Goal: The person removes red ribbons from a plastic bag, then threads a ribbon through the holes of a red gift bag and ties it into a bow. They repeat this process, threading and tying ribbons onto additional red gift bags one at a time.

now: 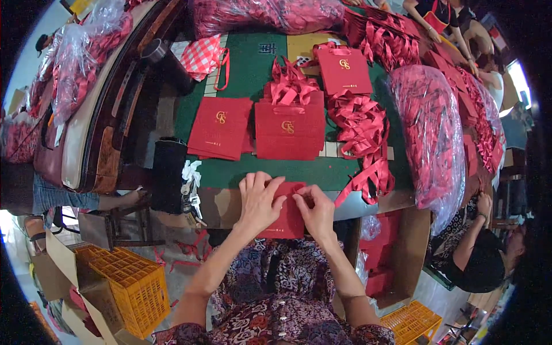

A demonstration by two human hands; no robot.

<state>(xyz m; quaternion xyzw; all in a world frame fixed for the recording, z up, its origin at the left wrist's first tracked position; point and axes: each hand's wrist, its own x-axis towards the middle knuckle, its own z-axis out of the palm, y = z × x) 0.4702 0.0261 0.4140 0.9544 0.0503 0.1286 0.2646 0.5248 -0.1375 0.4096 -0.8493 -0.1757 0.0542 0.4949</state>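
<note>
At the table's near edge a small flat red paper bag [286, 223] lies under both hands, with gold marks low on its face. My left hand [259, 201] grips its upper left part, fingers curled over the top and thumb pointing right. My right hand [317, 211] pinches at its upper right edge; whether a ribbon is between those fingertips is hidden. Just beyond lies a stack of red bags with ribbon handles [290, 138]. A flat stack of red bags [217, 129] is left of it. Loose red ribbons [359, 123] are heaped on the right.
Another red bag [345, 72] rests farther back. A dark tumbler [167, 63] and checked cloth bag [201, 57] sit at left. Plastic-wrapped red bundles [428, 132] line the right side. Yellow crates [135, 287] and an open carton [411, 253] stand below. Other people sit around.
</note>
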